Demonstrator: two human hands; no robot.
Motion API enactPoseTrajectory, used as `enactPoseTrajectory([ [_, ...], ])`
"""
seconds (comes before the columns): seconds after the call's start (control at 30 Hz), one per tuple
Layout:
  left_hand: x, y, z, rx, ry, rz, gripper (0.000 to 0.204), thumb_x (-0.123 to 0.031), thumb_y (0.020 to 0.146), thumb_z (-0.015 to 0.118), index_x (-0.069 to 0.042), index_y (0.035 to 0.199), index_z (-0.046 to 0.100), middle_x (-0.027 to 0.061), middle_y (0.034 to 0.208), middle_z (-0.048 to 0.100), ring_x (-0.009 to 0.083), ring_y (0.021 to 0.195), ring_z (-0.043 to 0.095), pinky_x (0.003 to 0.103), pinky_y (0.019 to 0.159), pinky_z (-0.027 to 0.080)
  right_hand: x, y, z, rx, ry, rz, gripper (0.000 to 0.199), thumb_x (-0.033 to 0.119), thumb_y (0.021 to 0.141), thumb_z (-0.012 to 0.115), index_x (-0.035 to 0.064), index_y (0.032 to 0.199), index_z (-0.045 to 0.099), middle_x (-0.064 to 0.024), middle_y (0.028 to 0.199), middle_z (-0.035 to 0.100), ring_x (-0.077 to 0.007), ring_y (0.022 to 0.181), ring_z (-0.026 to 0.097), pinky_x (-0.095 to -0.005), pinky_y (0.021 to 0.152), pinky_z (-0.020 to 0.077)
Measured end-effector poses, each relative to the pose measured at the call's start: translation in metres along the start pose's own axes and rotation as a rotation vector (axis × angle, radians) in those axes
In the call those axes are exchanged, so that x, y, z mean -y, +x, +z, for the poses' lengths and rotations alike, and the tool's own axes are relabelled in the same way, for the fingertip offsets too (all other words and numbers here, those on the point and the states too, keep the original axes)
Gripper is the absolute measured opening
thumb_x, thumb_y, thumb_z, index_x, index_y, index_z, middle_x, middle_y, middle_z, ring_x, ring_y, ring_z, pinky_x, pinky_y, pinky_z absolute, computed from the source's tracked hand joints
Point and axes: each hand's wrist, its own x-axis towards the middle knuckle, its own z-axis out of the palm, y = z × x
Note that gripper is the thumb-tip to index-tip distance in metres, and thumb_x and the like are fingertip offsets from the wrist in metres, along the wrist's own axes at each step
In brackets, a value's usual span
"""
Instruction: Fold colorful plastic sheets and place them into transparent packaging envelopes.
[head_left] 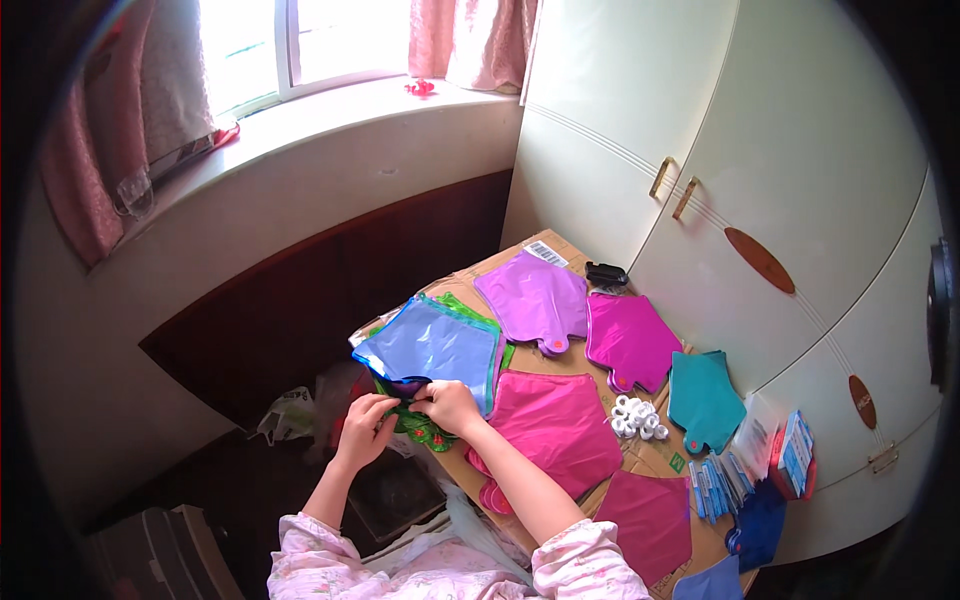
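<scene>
A stack of flat, shiny blue foil pieces [430, 345] lies at the cardboard's left corner, over bright green foil pieces [425, 430] that stick out around it. At the stack's near edge, my right hand [447, 405] is closed, its thumb and fingertips pinching the edge of the foil. Just left of it, my left hand [366, 430] has its thumb and forefinger drawn together by the same dark edge. Whatever sits between the left fingertips is too small to make out. Right of the hands lies a pink foil stack [555, 430], partly under my right forearm.
Around the cardboard [590, 475] lie lilac [535, 295], magenta [632, 340], teal [705, 400] and dark pink [650, 525] foil stacks. Small white rolls [637, 417] and blue-and-white packets [720, 485] sit at the right. Black object [606, 274] at back; white wardrobe [800, 180] behind.
</scene>
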Motion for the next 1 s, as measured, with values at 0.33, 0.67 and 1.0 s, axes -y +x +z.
enactPoseTrajectory([
  [0.33,0.022,0.015,0.002,0.085,0.225,0.043,0.021,-0.023,0.089,0.053,-0.006,0.091,0.066,0.0065,0.099,0.063,0.0291,0.105,0.052,0.043,0.095,0.035,-0.004,0.004,-0.001,0.077,0.220,0.140,0.027,0.027,0.068,0.078,0.0086,0.086,0.074,-0.0123,0.082,0.070,-0.0233,0.076,0.068,-0.0325,0.071,0.0516],
  [0.67,0.035,0.058,-0.004,0.364,0.647,-0.220,0.065,-0.058,0.076,0.059,-0.014,0.124,0.057,0.0133,0.134,0.047,0.0306,0.131,0.032,0.054,0.108,0.014,-0.012,0.007,-0.008,0.083,0.545,0.206,0.020,0.015,0.076,0.076,-0.0006,0.088,0.071,-0.0028,0.077,0.069,-0.0069,0.067,0.059,-0.0238,0.061,0.0477],
  [1.0,0.025,0.062,-0.003,0.467,0.625,-0.273,0.096,-0.074,0.068,0.058,-0.015,0.142,0.037,0.0220,0.145,0.031,0.0349,0.136,0.025,0.058,0.109,0.008,-0.037,0.011,-0.121,-0.427,0.791,0.223,0.009,0.005,0.079,0.070,0.0031,0.087,0.066,0.0011,0.078,0.063,-0.0056,0.065,0.054,-0.0207,0.059,0.0444],
])
